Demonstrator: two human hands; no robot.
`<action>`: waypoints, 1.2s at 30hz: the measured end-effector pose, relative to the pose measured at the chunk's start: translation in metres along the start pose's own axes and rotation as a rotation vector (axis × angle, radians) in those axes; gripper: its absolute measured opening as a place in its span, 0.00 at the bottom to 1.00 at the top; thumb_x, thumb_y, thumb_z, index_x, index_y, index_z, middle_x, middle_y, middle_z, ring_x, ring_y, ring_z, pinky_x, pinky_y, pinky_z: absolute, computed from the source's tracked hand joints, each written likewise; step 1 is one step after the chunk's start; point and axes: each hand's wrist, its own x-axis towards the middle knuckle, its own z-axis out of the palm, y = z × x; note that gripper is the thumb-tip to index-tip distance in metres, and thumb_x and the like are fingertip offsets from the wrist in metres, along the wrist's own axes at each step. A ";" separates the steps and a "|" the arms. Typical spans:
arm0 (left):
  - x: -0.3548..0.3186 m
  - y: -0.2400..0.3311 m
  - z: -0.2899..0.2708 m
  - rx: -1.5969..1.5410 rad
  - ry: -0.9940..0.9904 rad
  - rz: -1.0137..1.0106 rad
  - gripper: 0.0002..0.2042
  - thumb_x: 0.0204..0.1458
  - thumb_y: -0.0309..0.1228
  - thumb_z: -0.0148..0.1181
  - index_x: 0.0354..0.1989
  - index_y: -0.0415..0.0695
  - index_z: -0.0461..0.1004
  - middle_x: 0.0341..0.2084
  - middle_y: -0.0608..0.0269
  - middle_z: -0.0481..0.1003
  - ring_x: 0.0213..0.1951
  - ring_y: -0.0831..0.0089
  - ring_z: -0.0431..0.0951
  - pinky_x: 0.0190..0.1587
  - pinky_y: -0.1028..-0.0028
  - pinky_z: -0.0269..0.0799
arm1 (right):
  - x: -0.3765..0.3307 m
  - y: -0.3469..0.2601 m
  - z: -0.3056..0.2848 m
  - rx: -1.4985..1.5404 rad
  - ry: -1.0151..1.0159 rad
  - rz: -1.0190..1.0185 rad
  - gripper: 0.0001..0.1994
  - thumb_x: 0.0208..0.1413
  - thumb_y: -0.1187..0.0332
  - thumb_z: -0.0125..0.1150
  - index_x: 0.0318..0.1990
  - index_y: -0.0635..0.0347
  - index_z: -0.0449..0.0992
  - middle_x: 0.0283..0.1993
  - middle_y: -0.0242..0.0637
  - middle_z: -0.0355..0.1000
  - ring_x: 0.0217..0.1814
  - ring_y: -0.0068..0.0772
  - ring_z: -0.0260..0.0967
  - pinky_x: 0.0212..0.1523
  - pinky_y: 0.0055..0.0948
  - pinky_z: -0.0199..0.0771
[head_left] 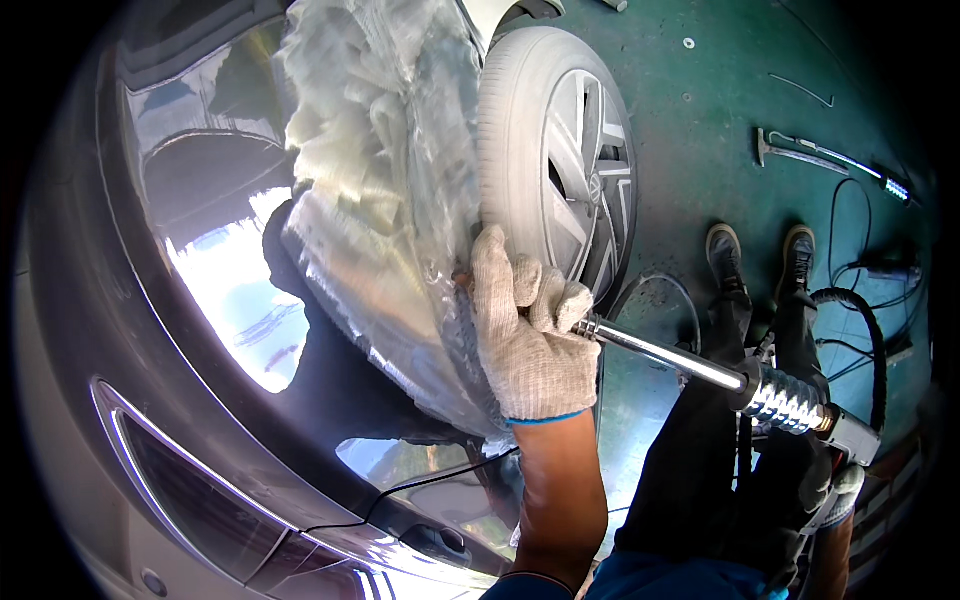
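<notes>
My left hand (535, 345), in a knitted cream work glove, is closed around the front end of a shiny metal rod. Its upper fingers reach to the edge of the sanded bare-metal panel (370, 200) beside the wheel arch. The rod belongs to a dent puller gun (690, 365) with a spring-like coil, a grey body and a thick black cable. At the lower right, my right hand (845, 490), also gloved, wraps the gun's grip; part of it is hidden. The rod's tip is covered by my left fingers, so its contact with the panel cannot be seen.
A car wheel (560, 150) stands right of the panel. Dark glossy bodywork (380, 350) and a door handle (435, 540) lie to the left. On the green floor are a hammer (800, 155), a second coiled tool (880, 180) and looping cables (850, 270). A thin black wire (400, 490) crosses the car.
</notes>
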 end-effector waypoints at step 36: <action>0.026 -0.011 -0.019 -0.429 -0.714 -0.162 0.15 0.65 0.44 0.45 0.30 0.48 0.66 0.14 0.72 0.57 0.13 0.80 0.55 0.16 0.80 0.60 | -0.006 0.002 -0.023 -0.158 -0.021 -0.070 0.24 0.37 0.64 0.61 0.41 0.77 0.72 0.23 0.53 0.72 0.19 0.48 0.70 0.21 0.39 0.72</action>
